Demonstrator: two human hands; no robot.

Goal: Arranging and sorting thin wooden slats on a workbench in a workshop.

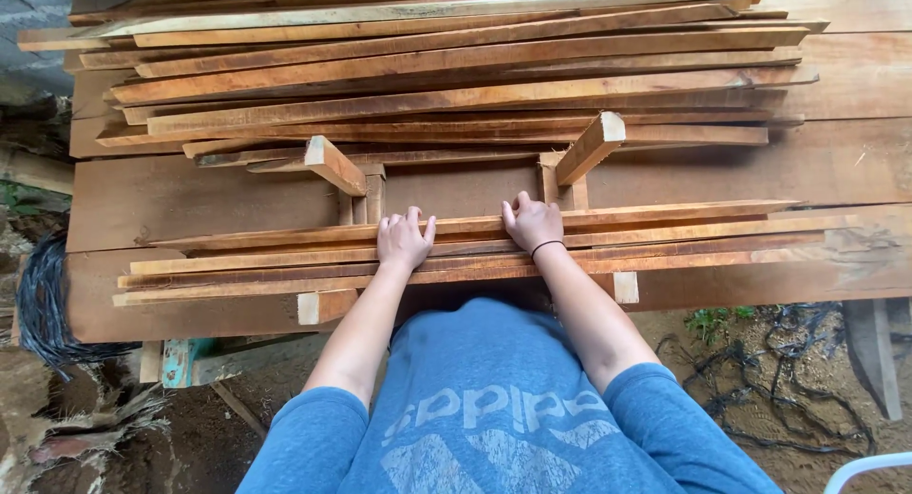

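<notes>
My left hand (404,238) and my right hand (532,222) rest side by side on a small stack of long thin wooden strips (665,236) lying across the near part of a plank workbench (171,195). Both palms press down on the top strip, with the fingers curled over its far edge. A dark band circles my right wrist. Two short wooden blocks (334,163) (591,147) stick up at an angle just beyond the hands, on upright posts.
A large pile of long reddish wooden strips (456,66) covers the far half of the bench. A coil of dark cable (38,294) lies at the left on the ground. Tangled wires (760,380) lie on the dirt at the right.
</notes>
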